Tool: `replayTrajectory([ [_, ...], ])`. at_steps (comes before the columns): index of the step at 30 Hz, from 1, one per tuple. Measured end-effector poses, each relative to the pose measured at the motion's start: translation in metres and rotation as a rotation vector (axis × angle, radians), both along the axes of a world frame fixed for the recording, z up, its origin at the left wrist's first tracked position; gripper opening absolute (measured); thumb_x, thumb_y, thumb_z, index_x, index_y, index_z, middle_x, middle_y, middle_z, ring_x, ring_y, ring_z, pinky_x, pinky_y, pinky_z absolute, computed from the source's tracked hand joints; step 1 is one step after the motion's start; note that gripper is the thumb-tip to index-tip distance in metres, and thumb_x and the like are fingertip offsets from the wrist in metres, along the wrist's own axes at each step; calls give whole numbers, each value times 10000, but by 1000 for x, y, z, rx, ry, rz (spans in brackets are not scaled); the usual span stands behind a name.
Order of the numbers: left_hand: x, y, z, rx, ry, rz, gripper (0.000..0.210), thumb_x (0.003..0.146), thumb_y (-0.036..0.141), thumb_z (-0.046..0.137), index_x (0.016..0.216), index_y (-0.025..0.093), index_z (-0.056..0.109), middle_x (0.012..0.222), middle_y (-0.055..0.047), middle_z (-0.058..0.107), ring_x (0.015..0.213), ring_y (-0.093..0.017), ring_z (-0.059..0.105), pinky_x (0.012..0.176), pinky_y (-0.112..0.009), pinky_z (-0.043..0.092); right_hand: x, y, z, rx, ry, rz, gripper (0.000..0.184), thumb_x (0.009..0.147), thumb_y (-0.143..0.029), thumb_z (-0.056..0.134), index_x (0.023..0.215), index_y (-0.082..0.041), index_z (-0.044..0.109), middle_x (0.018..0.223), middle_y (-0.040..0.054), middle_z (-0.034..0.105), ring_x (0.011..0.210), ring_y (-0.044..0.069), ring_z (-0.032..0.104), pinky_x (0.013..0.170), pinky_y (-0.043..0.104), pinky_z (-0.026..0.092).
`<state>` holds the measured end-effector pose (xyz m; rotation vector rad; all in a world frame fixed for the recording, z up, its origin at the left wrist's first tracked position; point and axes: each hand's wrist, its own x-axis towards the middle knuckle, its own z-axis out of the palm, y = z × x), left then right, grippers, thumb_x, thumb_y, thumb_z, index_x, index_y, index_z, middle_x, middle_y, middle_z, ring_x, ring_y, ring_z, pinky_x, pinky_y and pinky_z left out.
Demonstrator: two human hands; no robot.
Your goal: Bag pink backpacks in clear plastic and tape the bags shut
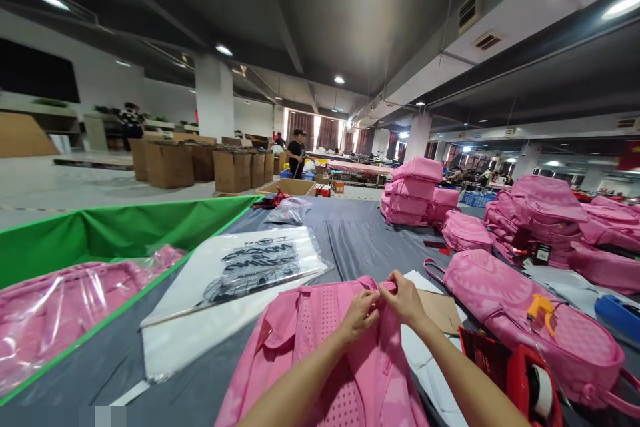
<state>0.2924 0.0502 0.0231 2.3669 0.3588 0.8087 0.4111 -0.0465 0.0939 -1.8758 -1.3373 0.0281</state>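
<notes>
The pink backpack [325, 347] lies flat at the near edge of the grey worktop [360, 240], its perforated back panel facing up and its top end pointing away from the person. In the head view, both hands meet at that top end: the left hand [359, 315] and the right hand [404, 300] are each pinched shut on the small loop or fold of fabric at the bag's top, fingertips touching one another. The step in hand looks like tidying or fastening the top of the bag, perhaps its carry loop or zip end; which one cannot be told.

Just left of the bag lies a stack of printed clear plastic bags [235, 280]; at the left edge a green bin [100, 233] holds bagged pink packs. To the right sits another pink backpack [525, 313] and, at the near right corner, a red tape dispenser [530, 387]. Further piles of pink backpacks [420, 200] stand toward the far edge. The next move would call for a steady two-handed grip.
</notes>
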Motion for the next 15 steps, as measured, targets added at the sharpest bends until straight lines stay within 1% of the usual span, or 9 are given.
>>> replayTrajectory([
  [2, -5, -4, -9, -39, -94, 4, 263, 869, 132, 523, 1034, 136, 727, 1060, -119, 660, 1038, -223, 588, 951, -355, 440, -9, -12, 4, -86, -198, 3, 208, 919, -355, 549, 969, -154, 567, 770, 57, 620, 716, 229, 586, 668, 286, 302],
  [3, -6, -5, -12, -52, -139, 0, 235, 892, 167, 535, 1005, 152, 740, 1039, -115, 663, 1036, -224, 587, 957, -360, 428, -13, -18, 5, -143, -251, 2, 180, 947, -320, 517, 977, -151, 572, 795, 77, 637, 745, 239, 605, 671, 288, 302],
  [5, -8, -7, -15, -68, -204, -7, 185, 893, 208, 563, 877, 157, 740, 938, -107, 653, 983, -224, 583, 922, -363, 417, -19, -26, 4, -218, -258, 13, 146, 959, -270, 490, 915, -155, 568, 818, 96, 651, 771, 241, 618, 672, 284, 308],
  [6, -7, -6, -16, -73, -216, -8, 171, 868, 194, 569, 798, 150, 719, 881, -104, 636, 938, -218, 576, 888, -357, 414, -21, -29, 3, -217, -255, 30, 146, 950, -272, 496, 881, -159, 557, 806, 93, 650, 752, 234, 615, 662, 282, 308],
  [7, -6, -5, -15, -78, -216, -1, 158, 834, 168, 567, 738, 143, 690, 840, -101, 616, 900, -213, 566, 858, -351, 408, -24, -32, 1, -188, -260, 53, 150, 935, -287, 507, 866, -162, 550, 784, 84, 645, 717, 226, 608, 648, 280, 308],
  [9, -4, -3, -14, -100, -220, 17, 137, 771, 140, 554, 659, 137, 634, 789, -97, 580, 843, -202, 539, 814, -342, 395, -29, -36, -2, -65, -277, 102, 172, 900, -325, 518, 890, -159, 561, 741, 62, 635, 648, 212, 597, 620, 280, 315],
  [11, -3, -3, -10, -123, -237, 26, 155, 775, 181, 551, 637, 143, 612, 760, -94, 552, 817, -200, 513, 806, -344, 383, -35, -39, -3, 77, -292, 141, 200, 874, -342, 515, 893, -154, 579, 706, 46, 627, 600, 204, 593, 598, 283, 337],
  [13, -4, -5, -7, -154, -257, 31, 220, 813, 253, 552, 626, 149, 603, 751, -96, 540, 809, -204, 495, 814, -352, 377, -45, -41, 3, 212, -286, 183, 186, 874, -327, 525, 859, -154, 591, 682, 30, 620, 564, 185, 589, 576, 276, 368],
  [15, -5, -10, -3, -202, -272, 34, 249, 814, 286, 559, 607, 151, 592, 751, -103, 535, 807, -212, 487, 810, -358, 377, -57, -46, 20, 364, -280, 207, 153, 880, -297, 559, 830, -156, 592, 639, 4, 588, 513, 152, 563, 535, 254, 383],
])
